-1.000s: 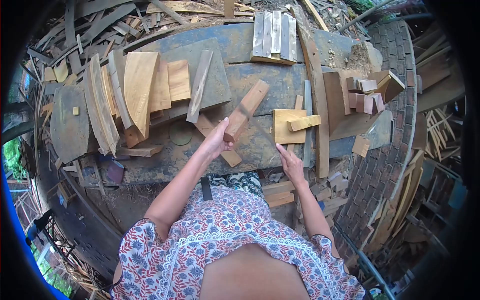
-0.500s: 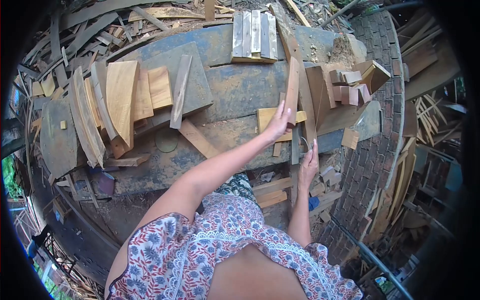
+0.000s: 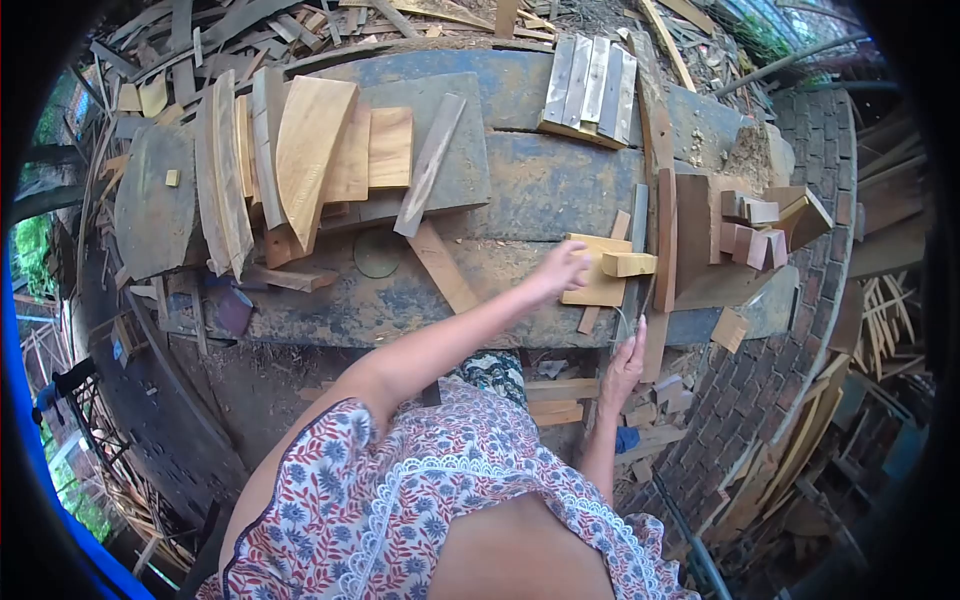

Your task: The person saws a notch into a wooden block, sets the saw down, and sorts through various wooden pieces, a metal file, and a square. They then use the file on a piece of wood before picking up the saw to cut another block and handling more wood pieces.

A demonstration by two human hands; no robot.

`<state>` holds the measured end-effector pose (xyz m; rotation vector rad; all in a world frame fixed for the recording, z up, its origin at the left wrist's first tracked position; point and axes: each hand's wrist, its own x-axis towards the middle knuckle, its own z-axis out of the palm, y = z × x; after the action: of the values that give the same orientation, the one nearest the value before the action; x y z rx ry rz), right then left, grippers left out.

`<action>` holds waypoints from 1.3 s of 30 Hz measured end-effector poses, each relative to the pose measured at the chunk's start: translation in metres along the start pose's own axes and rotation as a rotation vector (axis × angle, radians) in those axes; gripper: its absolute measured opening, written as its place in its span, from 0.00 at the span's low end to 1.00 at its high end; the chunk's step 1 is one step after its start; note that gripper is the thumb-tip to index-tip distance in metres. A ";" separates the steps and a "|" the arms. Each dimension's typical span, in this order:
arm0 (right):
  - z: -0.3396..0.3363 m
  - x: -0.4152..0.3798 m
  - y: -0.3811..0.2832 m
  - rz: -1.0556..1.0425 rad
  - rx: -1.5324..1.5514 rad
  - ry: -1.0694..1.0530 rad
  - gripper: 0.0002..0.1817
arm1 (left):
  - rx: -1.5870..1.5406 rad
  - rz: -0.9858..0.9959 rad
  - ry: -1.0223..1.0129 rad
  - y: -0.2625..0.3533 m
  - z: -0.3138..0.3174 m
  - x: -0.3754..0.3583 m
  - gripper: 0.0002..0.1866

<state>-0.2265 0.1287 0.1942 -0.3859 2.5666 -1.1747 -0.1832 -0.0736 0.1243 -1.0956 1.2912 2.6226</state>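
My left hand (image 3: pixel 563 272) is over the left edge of a yellow wood board (image 3: pixel 590 292), its fingers loosely bent and apart, with nothing in them. A small yellow block (image 3: pixel 630 265) lies on that board's right side. To the right, a narrow reddish-brown plank (image 3: pixel 667 240) rests lengthwise along a long weathered board (image 3: pixel 655 125). My right hand (image 3: pixel 625 365) is at the near end of these pieces, fingers closed and pointing up. Something thin shows at its fingertips, and I cannot tell what it is. A thin grey strip (image 3: pixel 636 240) stands out beside the block.
Curved wood slabs (image 3: pixel 315 150) lean in a row at the left of the worn bench (image 3: pixel 540 190). A bundle of weathered slats (image 3: pixel 590 90) lies at the back. Small reddish blocks (image 3: pixel 750 245) sit at the right, beside a brick path (image 3: pixel 750 370). Scrap wood surrounds the bench.
My left hand has let go of the reddish-brown plank and drawn back left over the yellow board. The plank now lies along the long board. The view has shifted left.
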 end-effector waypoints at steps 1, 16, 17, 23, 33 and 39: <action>0.006 -0.006 -0.010 0.003 0.013 -0.078 0.22 | -0.154 -0.041 0.087 0.008 -0.034 -0.032 0.31; 0.049 -0.067 -0.098 -0.287 -0.185 -0.390 0.21 | -0.505 0.189 0.453 0.018 -0.181 -0.124 0.15; 0.045 -0.066 -0.095 -0.282 -0.184 -0.379 0.21 | -0.499 0.186 0.443 0.018 -0.175 -0.129 0.15; 0.021 -0.044 -0.061 -0.272 -0.179 -0.426 0.21 | -0.010 0.173 0.456 0.016 -0.122 -0.148 0.16; 0.008 0.030 0.007 -0.463 -0.339 -0.770 0.23 | 0.052 0.161 0.627 -0.009 -0.072 -0.085 0.16; 0.035 0.083 0.019 -0.227 -0.486 -0.647 0.21 | 0.089 0.164 0.664 -0.001 -0.064 -0.081 0.16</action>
<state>-0.2925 0.0869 0.1447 -0.9991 2.2150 -0.3550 -0.0849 -0.0957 0.1457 -2.0264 1.6254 2.3427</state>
